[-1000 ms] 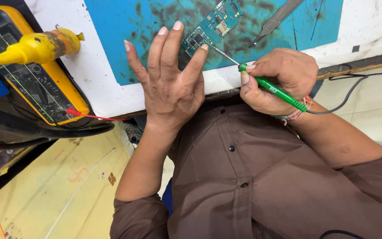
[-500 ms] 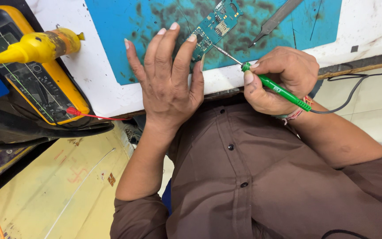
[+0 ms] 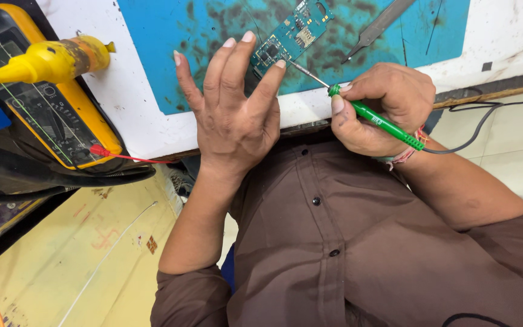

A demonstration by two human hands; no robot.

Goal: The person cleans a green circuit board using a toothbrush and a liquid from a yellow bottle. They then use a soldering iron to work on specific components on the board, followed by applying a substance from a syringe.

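A small blue-green circuit board [image 3: 293, 31] lies on a stained blue work mat [image 3: 213, 36]. My left hand [image 3: 234, 106] rests flat on the mat with its fingers spread, and the fingertips press the board's near end. My right hand [image 3: 379, 106] grips a green-handled soldering iron [image 3: 373, 118]. Its thin metal tip points left and touches the board's near edge, close to my left index finger. A dark cable runs from the iron off to the right.
A yellow multimeter [image 3: 37, 103] with a red lead [image 3: 125, 156] lies at the left, a yellow squeeze bottle [image 3: 49, 60] on top of it. Metal tweezers [image 3: 379, 25] lie on the mat at the back right. The white bench edge [image 3: 152, 130] sits over my lap.
My left hand has slid slightly right and its fingers now spread over the board's near end. The iron's tip has stayed at the board's edge.
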